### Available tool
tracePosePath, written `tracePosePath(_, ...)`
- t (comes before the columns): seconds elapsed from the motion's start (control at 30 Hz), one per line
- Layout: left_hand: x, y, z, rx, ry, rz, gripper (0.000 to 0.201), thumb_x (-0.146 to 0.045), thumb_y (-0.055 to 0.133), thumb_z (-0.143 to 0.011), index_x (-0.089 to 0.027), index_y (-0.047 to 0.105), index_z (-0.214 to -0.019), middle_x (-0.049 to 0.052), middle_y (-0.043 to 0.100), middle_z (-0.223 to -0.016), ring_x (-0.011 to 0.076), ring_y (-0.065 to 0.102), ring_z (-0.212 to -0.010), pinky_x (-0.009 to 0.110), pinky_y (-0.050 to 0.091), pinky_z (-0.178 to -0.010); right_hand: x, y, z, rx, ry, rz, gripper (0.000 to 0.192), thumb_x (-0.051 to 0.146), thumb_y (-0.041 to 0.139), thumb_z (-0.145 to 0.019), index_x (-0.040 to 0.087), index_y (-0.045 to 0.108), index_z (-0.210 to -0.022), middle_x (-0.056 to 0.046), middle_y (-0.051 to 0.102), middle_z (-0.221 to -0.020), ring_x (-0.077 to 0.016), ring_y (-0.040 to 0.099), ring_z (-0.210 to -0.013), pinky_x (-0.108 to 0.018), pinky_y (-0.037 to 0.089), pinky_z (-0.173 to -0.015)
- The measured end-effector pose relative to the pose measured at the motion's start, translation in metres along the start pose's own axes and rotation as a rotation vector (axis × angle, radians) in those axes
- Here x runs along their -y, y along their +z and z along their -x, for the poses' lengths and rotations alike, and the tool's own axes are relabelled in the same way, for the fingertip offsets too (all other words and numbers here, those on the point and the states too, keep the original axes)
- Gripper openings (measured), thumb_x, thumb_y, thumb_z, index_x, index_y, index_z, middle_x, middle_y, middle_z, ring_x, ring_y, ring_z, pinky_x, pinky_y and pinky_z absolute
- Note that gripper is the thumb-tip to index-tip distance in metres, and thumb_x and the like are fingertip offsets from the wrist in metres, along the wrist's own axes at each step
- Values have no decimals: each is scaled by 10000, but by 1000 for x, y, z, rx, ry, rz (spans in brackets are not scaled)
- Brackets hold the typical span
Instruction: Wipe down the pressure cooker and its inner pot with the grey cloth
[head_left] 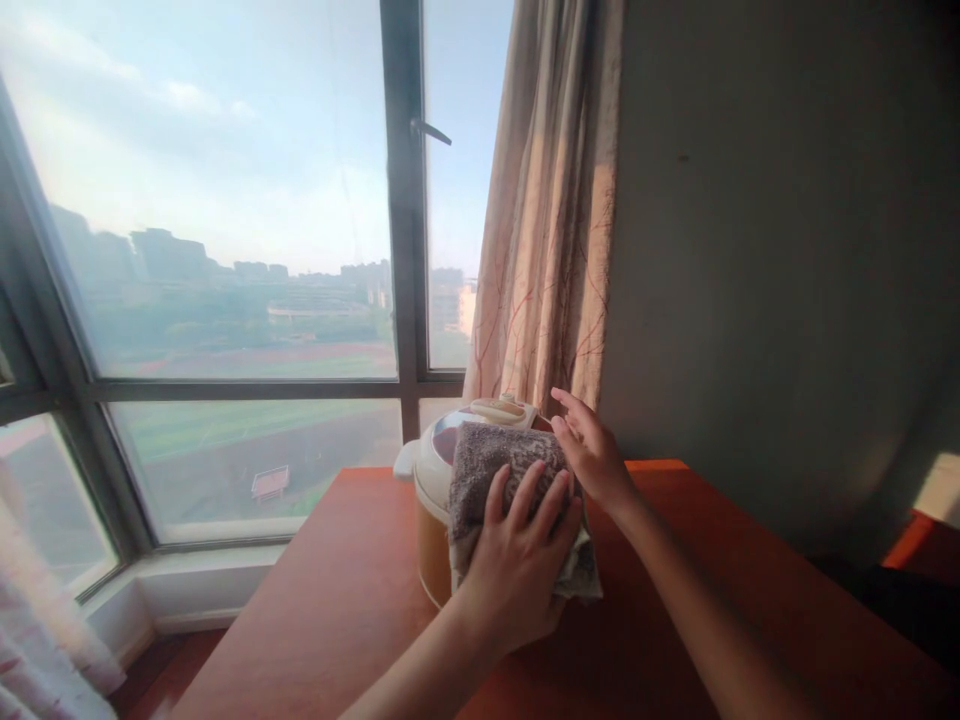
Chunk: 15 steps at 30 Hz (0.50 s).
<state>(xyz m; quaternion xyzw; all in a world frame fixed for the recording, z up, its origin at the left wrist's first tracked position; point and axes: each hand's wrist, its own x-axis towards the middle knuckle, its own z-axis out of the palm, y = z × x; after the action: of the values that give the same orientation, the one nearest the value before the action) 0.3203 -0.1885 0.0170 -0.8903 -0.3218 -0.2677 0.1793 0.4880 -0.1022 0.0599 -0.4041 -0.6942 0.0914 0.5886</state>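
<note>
Both hands on grey towel [495, 470] draped over cream cooker [435, 480]

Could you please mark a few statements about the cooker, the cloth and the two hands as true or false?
1. The left hand presses a grey cloth against the cooker. True.
2. The cooker stands on the floor. False: it stands on the red-brown table.
3. The right hand rests by the cooker's top edge, fingers spread. True.
4. The cloth lies flat on the table beside the cooker. False: it hangs over the cooker's lid and side.
5. The curtain is drawn across the whole window. False: it hangs bunched at the window's right side, by the wall.
</note>
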Motion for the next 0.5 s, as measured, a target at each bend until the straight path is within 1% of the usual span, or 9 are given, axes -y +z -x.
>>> tracePosePath(0.07,-8,5,-16,31,-9,17,840,-422,629,-751,-193,404,-1527,135,329,-1628,405,242,-1486,645,56,-1193,10,-11,5,-6,-22,-16,440,431,468,-963,222,576,-1334,-121,603,-1395,-257,579,-1266,-427,477,-1054)
tracePosePath(0.13,-15,10,-32,51,-23,9,849,-411,651,-733,-157,423,-1510,182,337,-1613,430,258,-1469,667,113,-1174,13,-21,11,-37,-37,-9,410,418,474,-959,227,601,-1298,-123,637,-1337,-257,609,-1209,-414,518,-985)
tracePosePath(0.23,-22,22,-56,71,-32,-57,859,-387,656,-742,-89,414,-1511,246,330,-1598,464,289,-1443,674,159,-1150,9,-33,21,-62,-22,13,361,397,494,-945,227,644,-1226,-113,682,-1252,-256,643,-1134,-398,542,-924)
tracePosePath(0.33,-26,39,-75,88,-12,-142,816,-366,645,-782,-10,434,-1485,307,380,-1547,469,332,-1421,640,181,-1149,4,-39,28,-22,-12,45,286,373,507,-931,232,712,-1073,-83,735,-1128,-256,674,-1061,-392,540,-920)
tracePosePath(0.4,-27,47,-81,87,27,-181,741,-345,641,-808,1,489,-1446,310,434,-1509,460,357,-1408,625,178,-1153,4,-40,29,32,-8,73,273,355,503,-927,237,735,-1010,-65,757,-1072,-255,687,-1039,-395,530,-940)
tracePosePath(0.43,-27,48,-81,87,64,-187,668,-324,628,-831,-17,532,-1417,294,473,-1487,447,381,-1396,619,182,-1154,4,-40,29,65,0,79,277,348,501,-927,237,740,-1012,-60,760,-1076,-254,688,-1050,-398,523,-959)
tracePosePath(0.5,-26,43,-76,97,173,-152,495,-300,585,-891,-81,624,-1333,236,565,-1424,416,428,-1368,603,212,-1154,4,-40,29,134,26,76,289,340,504,-925,232,738,-1058,-58,756,-1122,-251,678,-1099,-407,503,-1006)
